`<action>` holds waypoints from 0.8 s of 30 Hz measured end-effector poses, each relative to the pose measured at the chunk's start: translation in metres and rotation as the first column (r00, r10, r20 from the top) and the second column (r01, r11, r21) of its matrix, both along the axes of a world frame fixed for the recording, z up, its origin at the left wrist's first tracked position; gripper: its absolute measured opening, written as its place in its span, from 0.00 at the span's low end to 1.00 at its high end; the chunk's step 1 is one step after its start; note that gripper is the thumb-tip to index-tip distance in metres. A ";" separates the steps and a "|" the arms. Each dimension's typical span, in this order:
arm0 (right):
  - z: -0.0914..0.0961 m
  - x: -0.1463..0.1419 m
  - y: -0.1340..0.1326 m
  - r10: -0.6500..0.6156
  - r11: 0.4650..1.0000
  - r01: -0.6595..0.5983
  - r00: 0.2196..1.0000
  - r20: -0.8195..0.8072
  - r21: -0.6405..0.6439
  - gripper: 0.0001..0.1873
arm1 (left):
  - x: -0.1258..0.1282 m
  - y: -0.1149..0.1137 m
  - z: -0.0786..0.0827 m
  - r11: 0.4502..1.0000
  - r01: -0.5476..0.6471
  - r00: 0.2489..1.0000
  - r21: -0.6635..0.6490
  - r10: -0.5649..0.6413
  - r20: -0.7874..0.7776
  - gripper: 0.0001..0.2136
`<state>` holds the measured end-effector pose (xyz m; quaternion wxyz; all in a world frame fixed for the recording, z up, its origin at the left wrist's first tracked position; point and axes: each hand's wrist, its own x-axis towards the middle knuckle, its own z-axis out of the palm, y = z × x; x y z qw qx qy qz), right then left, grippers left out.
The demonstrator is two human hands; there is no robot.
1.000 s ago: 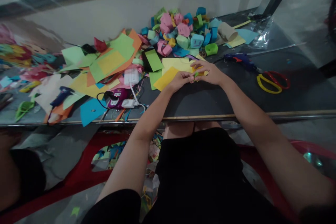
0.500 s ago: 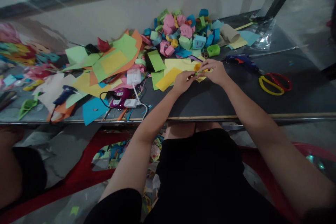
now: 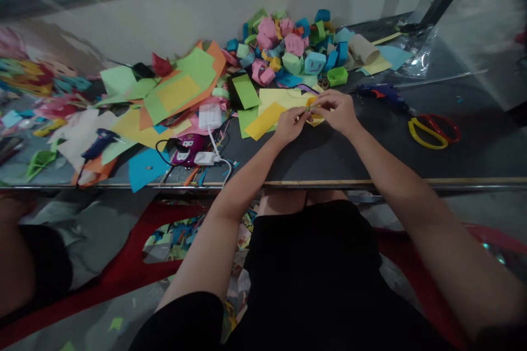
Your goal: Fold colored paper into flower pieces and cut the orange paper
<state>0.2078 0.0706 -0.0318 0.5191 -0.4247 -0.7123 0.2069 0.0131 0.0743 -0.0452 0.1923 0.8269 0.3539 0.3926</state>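
Observation:
My left hand (image 3: 291, 123) and my right hand (image 3: 338, 109) meet above the table, fingertips nearly touching. Both are closed in a pinch around a small strip of green and yellow paper (image 3: 308, 109), mostly hidden by the fingers. A small orange-yellow paper piece (image 3: 310, 101) shows just behind the fingertips. Beneath and left of the hands lie pale yellow sheets (image 3: 272, 96) and a deeper yellow sheet (image 3: 265, 122). Beyond them is a heap of small folded paper shapes (image 3: 294, 44) in pink, blue and green.
On the right lie a blue glue gun (image 3: 382, 94) and red-and-yellow-handled scissors (image 3: 434, 130). Coloured sheets (image 3: 181, 88), a purple power strip (image 3: 186, 149) and another glue gun (image 3: 99, 143) cover the left. A person's arm (image 3: 14, 252) shows at the lower left.
My fingers have shifted slightly on the small paper piece, and the left fingertips are drawn closer together. The whole view has moved a little; the other things lie as before.

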 end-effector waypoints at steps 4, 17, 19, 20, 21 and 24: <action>-0.002 0.000 0.002 0.051 0.999 -0.051 0.999 0.019 0.002 0.18 | -0.001 -0.002 0.000 0.999 0.050 0.999 0.014 -0.050 -0.016 0.20; 0.008 -0.012 -0.018 -0.130 0.975 0.085 0.967 0.221 0.205 0.18 | 0.004 -0.007 0.003 0.990 -0.012 0.992 -0.140 0.030 0.125 0.26; 0.007 -0.011 -0.017 -0.131 0.978 0.089 0.965 0.228 0.187 0.17 | 0.004 -0.008 0.005 0.989 -0.047 0.990 -0.141 0.065 0.125 0.25; 0.007 -0.010 -0.017 -0.134 0.979 0.093 0.965 0.227 0.183 0.16 | 0.004 -0.008 0.006 0.988 -0.051 0.990 -0.144 0.069 0.125 0.24; 0.006 -0.010 -0.017 -0.139 0.978 0.098 0.965 0.224 0.183 0.16 | 0.004 -0.009 0.006 0.988 -0.046 0.990 -0.149 0.065 0.127 0.23; 0.006 -0.010 -0.017 -0.152 0.975 0.109 0.964 0.216 0.196 0.14 | 0.004 -0.010 0.007 0.984 -0.009 0.990 -0.175 0.033 0.135 0.22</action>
